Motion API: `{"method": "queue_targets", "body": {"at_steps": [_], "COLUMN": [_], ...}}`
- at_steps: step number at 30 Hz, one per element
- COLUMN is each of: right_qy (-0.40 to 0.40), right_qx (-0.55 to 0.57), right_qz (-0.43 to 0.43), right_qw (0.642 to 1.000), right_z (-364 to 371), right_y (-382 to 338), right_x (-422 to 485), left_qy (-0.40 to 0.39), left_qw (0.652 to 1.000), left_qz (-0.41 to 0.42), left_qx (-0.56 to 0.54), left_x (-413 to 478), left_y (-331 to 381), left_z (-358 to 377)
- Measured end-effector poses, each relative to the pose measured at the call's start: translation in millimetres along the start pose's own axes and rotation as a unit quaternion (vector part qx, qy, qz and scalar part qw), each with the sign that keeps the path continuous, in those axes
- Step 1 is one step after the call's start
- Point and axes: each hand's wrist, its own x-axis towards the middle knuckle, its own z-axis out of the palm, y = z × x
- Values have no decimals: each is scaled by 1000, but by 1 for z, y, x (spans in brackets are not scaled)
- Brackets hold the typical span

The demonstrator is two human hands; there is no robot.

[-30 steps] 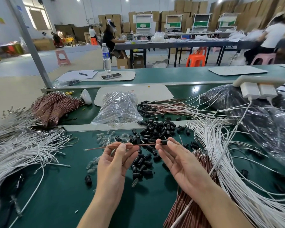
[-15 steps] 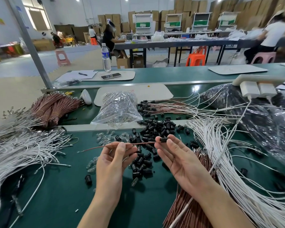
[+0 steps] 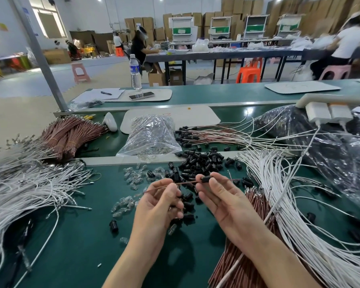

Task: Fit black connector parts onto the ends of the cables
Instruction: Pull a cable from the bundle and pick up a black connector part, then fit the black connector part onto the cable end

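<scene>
Fingertips (image 3: 213, 183) of the right hand (image 3: 222, 202) are pinching a black connector (image 3: 206, 179) that is sitting on a thin brown cable (image 3: 187, 182). The thumb and forefinger of the left hand (image 3: 158, 206) are pinching the same cable a little further along, and that hand's other fingers are curling loosely beneath. Both hands are hovering palm-up above a green worktable (image 3: 71, 235).

The cable is running left to right between the 2 hands, close to level and rising slightly toward the right. 1 end is poking out past the connector toward a mass of white cables (image 3: 299, 204), and the other is trailing down past the left hand.

Just behind the hands a heap of loose black connectors (image 3: 197, 163) is lying on the table, with small clear parts (image 3: 131, 177) scattering beside it. A clear plastic bag (image 3: 150, 136), slumping behind the heap, is holding more small clear pieces. A dark plastic bag (image 3: 330, 154) is bulging at far right; what it is holding cannot be told.

Brown cable bundles (image 3: 71, 136) are lying at rear left, and finished cables (image 3: 206, 134) already wearing black ends are fanning out beside the clear bag. A water bottle (image 3: 136, 71) is standing on the far table.
</scene>
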Motion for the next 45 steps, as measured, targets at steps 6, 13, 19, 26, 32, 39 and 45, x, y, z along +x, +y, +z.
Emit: {"method": "queue_targets", "body": {"at_steps": [6,13,19,26,32,39,45], "right_qy": [4,17,10,-43,-47,-51,-49], "right_qx": [26,-4,-68,-128,-148,-97,-104], "right_qz": [-3,-29,-5,12,-16,-18,-32], "right_qw": [1000,999,998,991,988,994,993], "right_z": [-3,-1,-1,-2,-6,-9,-8], "right_y": [-8,-6,-10,-1,3,-3,-4], "right_x": [-2,-1,-2,-2,0,1,-1], "left_qy": [33,2,-35,-28,-28,-35,-20], "left_qw": [998,992,921,930,935,929,917], "left_qz": [-8,39,141,144,148,132,155], "left_qx": [-45,119,362,337,322,345,368], "left_x": [1,-5,-11,-16,-20,-18,-19], "left_y": [5,0,-6,-9,-12,-17,-16], "left_z": [-5,-2,-6,1,5,2,3]}}
